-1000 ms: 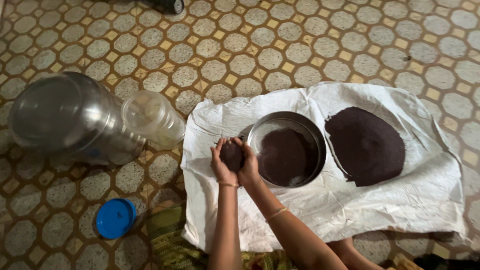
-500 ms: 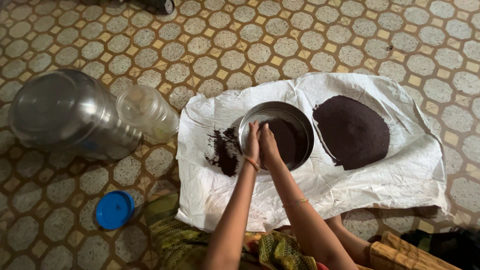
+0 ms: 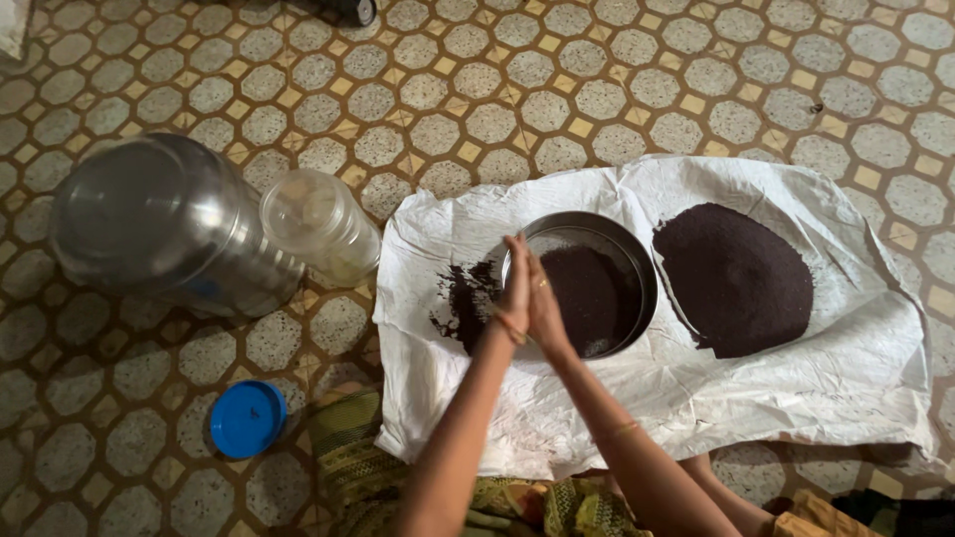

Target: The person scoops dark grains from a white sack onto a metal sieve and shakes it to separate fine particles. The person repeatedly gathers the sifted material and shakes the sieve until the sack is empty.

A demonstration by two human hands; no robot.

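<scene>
- Since a second ago, the left hand (image 3: 516, 288) and right hand (image 3: 545, 298) have travelled from the small dark heap at the sieve's 9 o'clock side to above the round steel sieve (image 3: 637, 261); then they cupped a scoop of dark grain, now they stand palm against palm over its near-left rim.
- Both hands are flat and pressed together, fingers pointing toward 12 o'clock; they hold nothing that I can see, though whether a few grains remain between the palms I cannot tell.
- That reads, as a judgement, as a scoop tipped into the sieve and the palms being rubbed clean.
- The dark grain (image 3: 595, 298) lies in the sieve's mesh, which sits at the middle of the white cloth (image 3: 796, 398) spread on the tiled floor (image 3: 597, 89).
- A thin, scattered leftover patch (image 3: 460, 303) remains at the sieve's 9 o'clock; a broad, neat grain pile (image 3: 734, 280) lies at its 3 o'clock.
- Off the cloth toward 9 o'clock lie a steel container (image 3: 164, 224) and a clear plastic jar (image 3: 318, 227), touching; a blue lid (image 3: 248, 419) rests at 7 o'clock.
</scene>
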